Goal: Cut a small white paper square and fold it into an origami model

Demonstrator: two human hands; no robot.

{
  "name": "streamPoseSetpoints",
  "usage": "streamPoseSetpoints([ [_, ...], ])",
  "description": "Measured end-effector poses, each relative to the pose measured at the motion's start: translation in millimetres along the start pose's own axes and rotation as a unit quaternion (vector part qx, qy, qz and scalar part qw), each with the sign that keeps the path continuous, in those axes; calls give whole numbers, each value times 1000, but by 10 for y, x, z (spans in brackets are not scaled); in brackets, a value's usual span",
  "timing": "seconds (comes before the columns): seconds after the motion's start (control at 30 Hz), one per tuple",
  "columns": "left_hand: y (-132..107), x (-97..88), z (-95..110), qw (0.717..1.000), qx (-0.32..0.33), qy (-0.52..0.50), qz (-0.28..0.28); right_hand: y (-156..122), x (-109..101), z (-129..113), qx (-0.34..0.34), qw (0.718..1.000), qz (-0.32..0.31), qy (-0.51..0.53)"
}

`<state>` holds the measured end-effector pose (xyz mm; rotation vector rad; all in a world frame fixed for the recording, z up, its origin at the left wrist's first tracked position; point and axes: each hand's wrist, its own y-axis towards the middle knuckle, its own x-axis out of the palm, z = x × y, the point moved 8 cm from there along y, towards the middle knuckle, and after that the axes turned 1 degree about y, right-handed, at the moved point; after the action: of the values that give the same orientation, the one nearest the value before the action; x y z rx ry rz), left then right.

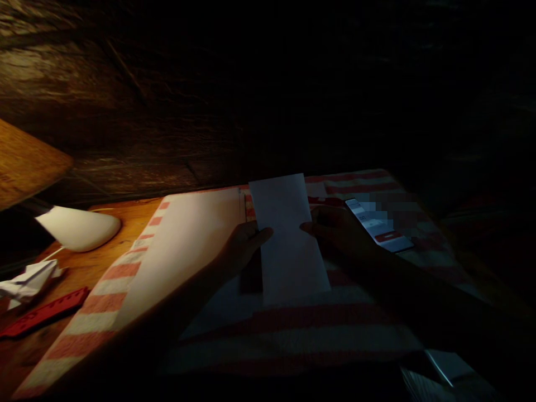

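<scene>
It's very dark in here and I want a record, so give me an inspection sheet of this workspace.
Surface: wooden table under a red-and-white striped cloth.
Job's things: folded white paper, held over a large white sheet.
Clutter: lit phone on the right; red ruler and crumpled paper on the left.
Hands: left hand pinches the paper's left edge; right hand at its right edge, grip too dark to tell.
Cables: nothing seen for certain.
Surroundings: glowing white lamp on the left; dark wooden wall behind.
</scene>
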<state>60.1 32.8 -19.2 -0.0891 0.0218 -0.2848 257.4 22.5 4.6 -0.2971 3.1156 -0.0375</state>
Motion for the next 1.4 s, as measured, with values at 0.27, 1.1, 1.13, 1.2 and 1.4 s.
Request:
streamPoseSetpoints([
  [0.27, 30, 11, -28, 1000, -8, -18, -4, -9, -7, -20, 5, 1000, 9, -8],
  [1.1, 1, 89, 13, 974, -68, -198, -82, 83, -27, 245, 15, 986, -32, 164],
  [1.13, 0, 79, 23, 976, -67, -189, -80, 82, -26, 254, 12, 985, -34, 170],
  [1.2, -6, 62, 33, 981, -71, -165, -76, 83, -38, 272, 6, 983, -33, 179],
  [1.4, -4, 5, 109, 997, -12, -75, -30, 61, -63, 151, -21, 994, -15, 105],
])
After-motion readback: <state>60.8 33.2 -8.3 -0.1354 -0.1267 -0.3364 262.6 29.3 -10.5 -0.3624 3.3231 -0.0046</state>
